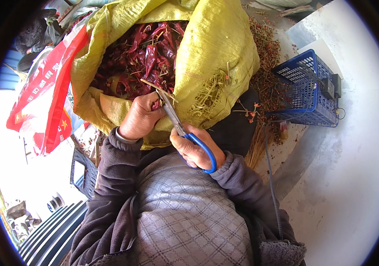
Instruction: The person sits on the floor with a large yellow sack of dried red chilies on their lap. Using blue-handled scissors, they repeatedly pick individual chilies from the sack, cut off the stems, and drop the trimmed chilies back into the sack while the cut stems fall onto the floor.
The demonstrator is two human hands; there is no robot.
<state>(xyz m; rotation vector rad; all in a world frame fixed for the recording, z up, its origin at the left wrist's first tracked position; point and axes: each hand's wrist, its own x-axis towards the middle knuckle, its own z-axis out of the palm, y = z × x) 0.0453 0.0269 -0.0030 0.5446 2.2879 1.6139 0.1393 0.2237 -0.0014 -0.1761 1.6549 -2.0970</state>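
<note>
Dried red chili peppers (151,60) fill a yellow woven sack (219,50) that lies open in front of me. At the sack's near rim, my left hand (143,114) is closed around a dried chili (156,105), of which only a small part shows between the fingers. My right hand (197,146) holds scissors with blue handles (177,124) by their loops. The blades point up and left, right beside the left fingertips, and meet a thin dry stalk (159,89). Whether the blades are parted is hard to tell.
A blue plastic basket (315,109) stands on the right, by a heap of dry stems and red bits (265,63). Broom bristles (255,149) lie beneath it. A grey cord (270,176) runs down past my right sleeve. On the left hangs a red and white printed bag (48,96).
</note>
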